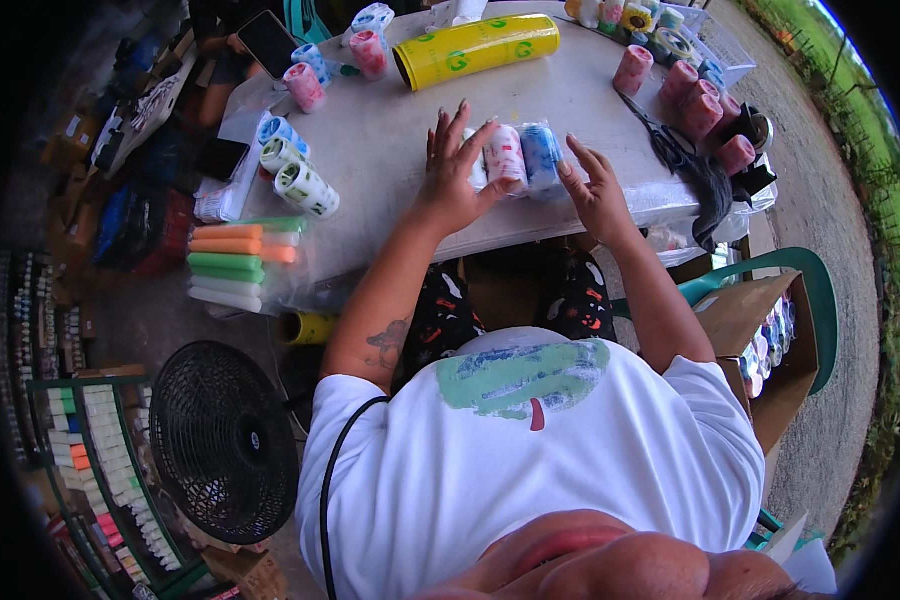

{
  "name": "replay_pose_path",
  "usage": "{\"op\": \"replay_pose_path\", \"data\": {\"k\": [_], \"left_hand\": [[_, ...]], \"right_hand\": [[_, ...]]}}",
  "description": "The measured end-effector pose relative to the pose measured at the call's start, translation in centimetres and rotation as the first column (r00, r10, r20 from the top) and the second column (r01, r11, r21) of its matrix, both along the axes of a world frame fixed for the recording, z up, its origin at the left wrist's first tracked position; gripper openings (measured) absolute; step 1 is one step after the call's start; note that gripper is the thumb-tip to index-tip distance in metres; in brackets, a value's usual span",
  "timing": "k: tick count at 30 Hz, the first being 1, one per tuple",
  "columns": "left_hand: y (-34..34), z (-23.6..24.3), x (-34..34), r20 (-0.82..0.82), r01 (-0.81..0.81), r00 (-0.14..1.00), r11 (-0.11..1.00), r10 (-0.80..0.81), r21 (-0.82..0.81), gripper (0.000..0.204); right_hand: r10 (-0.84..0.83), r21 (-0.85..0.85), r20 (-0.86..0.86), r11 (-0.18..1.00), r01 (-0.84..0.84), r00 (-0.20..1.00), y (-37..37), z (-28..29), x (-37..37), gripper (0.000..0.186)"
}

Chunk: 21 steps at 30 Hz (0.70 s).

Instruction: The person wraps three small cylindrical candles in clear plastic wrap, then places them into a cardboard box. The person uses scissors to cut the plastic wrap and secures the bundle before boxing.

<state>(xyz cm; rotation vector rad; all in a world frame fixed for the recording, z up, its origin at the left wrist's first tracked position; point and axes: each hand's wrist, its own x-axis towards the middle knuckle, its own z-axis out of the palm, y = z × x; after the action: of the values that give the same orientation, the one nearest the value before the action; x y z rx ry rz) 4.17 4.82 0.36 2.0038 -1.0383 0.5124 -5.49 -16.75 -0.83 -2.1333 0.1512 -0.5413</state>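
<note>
The left hand (pixel 460 170) and right hand (pixel 597 197) frame a pink roll (pixel 506 155) and a blue roll (pixel 541 160), side by side near the tabletop's (pixel 375 200) front edge, fingers (pixel 456 127) spread open; I can't tell whether either thumb touches.

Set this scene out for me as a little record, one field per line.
Left hand: open, fingers spread, thumb over the lower end of the pink-patterned roll
Right hand: open, beside the blue-patterned roll
Contact: cannot be told for either hand
Between the hands: those two rolls side by side, plus a pale roll partly hidden
Surface: pale table
Far side: large yellow roll
Right side: dark scissors
Lower left: black fan
</note>
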Motion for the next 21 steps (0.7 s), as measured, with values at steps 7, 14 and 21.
{"op": "replay_pose_path", "data": {"k": [7,14,21], "left_hand": [[1.9,-1.3,2.5,-0.708,-0.039,0.691,0.985,0.147,0.167,0.07],[1.6,-2.4,-2.2,-0.549,-0.1,0.823,0.913,-0.148,-0.396,0.077],[2.8,-3.2,-4.0,-0.405,0.06,0.886,0.921,-0.227,-0.385,0.082]], "right_hand": [[0.105,-0.029,-0.427,0.991,-0.129,0.898,0.0,2.8,3.2,0.064],[0.194,0.374,0.027,0.908,-0.189,0.981,0.8,0.4,-0.2,0.08],[0.364,0.214,0.022,0.908,-0.36,0.931,-0.3,-1.0,-1.3,0.081]]}}
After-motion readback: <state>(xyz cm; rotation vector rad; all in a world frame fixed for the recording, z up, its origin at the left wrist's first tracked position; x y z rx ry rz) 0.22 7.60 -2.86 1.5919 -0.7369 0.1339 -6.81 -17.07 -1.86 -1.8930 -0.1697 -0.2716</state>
